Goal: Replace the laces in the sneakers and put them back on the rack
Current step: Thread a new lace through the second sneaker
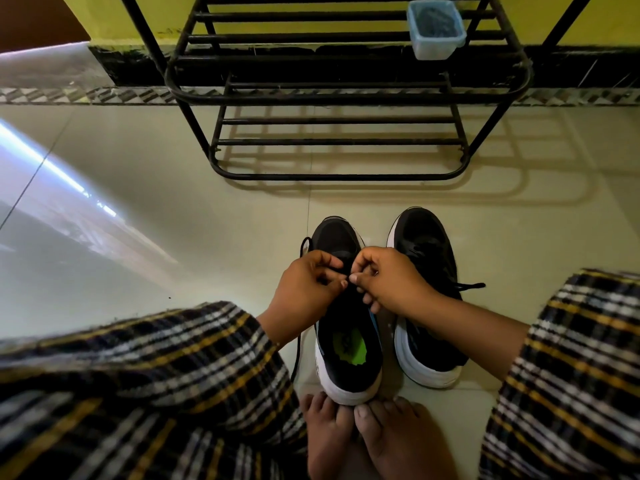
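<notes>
Both hands [349, 289] pinch, seemingly, the black lace [300, 251] over the left sneaker [346, 341].

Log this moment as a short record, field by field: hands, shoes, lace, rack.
left hand: pinches the black lace
right hand: pinches the same lace over the left sneaker
right sneaker: on the floor beside it, apart from both hands
lace: loose end trails on the floor tiles
shoe rack: holds no shoes; plastic container on an upper shelf
</notes>
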### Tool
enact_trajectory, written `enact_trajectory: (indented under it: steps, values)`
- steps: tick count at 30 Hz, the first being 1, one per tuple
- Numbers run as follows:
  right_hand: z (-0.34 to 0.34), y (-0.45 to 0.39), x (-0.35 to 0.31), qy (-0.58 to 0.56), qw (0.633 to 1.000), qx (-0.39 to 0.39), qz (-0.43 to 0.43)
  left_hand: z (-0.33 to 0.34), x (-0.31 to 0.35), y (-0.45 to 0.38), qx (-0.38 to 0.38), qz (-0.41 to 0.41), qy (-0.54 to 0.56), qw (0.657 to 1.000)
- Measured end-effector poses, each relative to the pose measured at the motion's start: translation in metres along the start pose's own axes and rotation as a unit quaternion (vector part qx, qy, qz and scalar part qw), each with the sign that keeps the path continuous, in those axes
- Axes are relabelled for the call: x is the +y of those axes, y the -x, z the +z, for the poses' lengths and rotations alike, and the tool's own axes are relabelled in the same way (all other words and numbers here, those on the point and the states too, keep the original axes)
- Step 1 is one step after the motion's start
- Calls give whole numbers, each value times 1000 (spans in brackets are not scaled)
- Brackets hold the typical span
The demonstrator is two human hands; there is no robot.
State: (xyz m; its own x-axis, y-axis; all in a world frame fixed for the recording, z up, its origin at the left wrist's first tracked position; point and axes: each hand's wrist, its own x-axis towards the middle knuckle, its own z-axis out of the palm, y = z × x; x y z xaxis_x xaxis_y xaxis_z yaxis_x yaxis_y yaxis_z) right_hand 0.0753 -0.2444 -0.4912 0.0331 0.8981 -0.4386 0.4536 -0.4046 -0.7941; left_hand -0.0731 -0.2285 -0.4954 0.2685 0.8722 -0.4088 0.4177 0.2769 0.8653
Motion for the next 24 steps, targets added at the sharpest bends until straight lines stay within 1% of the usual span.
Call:
enact_trajectory:
  steps: [3,6,8,10,11,13,15,17,18,19,20,21,22,23,24]
  values:
    - [0,-3,1,1,1000,0,1,0,1,2,-6,16,-42,999]
    - [0,-3,0,1,1000,5,-3,-4,3,5,4,39,-123,992]
    - [-2,-2,-1,21,999,32,-24,-9,1,6,13,30,-150,988]
    - [-6,-1,-4,49,995,64,-57,-13,0,6,15,2,-166,986]
    - [-9,0,-7,45,993,78,-74,-15,0,6,15,-11,-182,983]
    - [-15,2,-15,-11,989,106,-102,-17,0,6,12,-27,-200,979]
    - [-19,7,-28,-127,977,121,-122,-19,2,7,3,-34,-192,981]
    - [-23,11,-41,-248,953,112,-132,-18,4,10,-11,-41,-187,981]
    - [-24,12,-44,-257,950,117,-135,-17,6,13,-17,-47,-185,981]
    - [-25,12,-45,-216,958,129,-136,-15,6,15,-23,-51,-180,982]
    - [-26,12,-44,-135,972,139,-132,-14,7,17,-30,-53,-175,983]
    - [-27,10,-41,-31,983,135,-123,-13,6,18,-35,-55,-168,984]
    - [-28,9,-35,74,986,110,-104,-13,6,18,-37,-56,-160,985]
    - [-28,8,-29,166,981,66,-72,-12,4,18,-39,-58,-151,986]
    - [-27,8,-23,246,969,14,-35,-12,3,18,-39,-59,-140,988]
